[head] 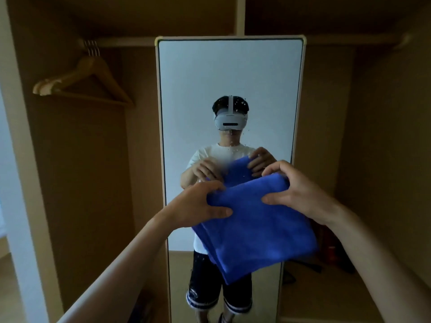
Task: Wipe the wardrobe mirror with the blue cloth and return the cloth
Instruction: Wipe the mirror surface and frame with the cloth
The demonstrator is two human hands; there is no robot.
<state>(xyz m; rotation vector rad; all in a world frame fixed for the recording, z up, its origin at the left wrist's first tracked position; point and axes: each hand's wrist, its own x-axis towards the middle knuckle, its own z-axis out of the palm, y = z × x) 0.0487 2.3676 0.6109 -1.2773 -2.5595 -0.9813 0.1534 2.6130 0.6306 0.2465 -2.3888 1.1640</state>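
Single head cam, wide-angle, looks forward and slightly down, square-on to mirror (228, 73), close. Left hand (198, 203), right hand (300, 190) and cloth (254, 224) sit lower centre; forearms (121, 271) enter from bottom corners.

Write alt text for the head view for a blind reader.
The left hand and right hand grip the top edge of a folded blue cloth in front of the wardrobe mirror. Droplets speckle the glass; wooden hangers hang to its left.

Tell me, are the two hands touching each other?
Apart. The head view shows bare blue cloth between the left hand and the right hand, each gripping its top edge.
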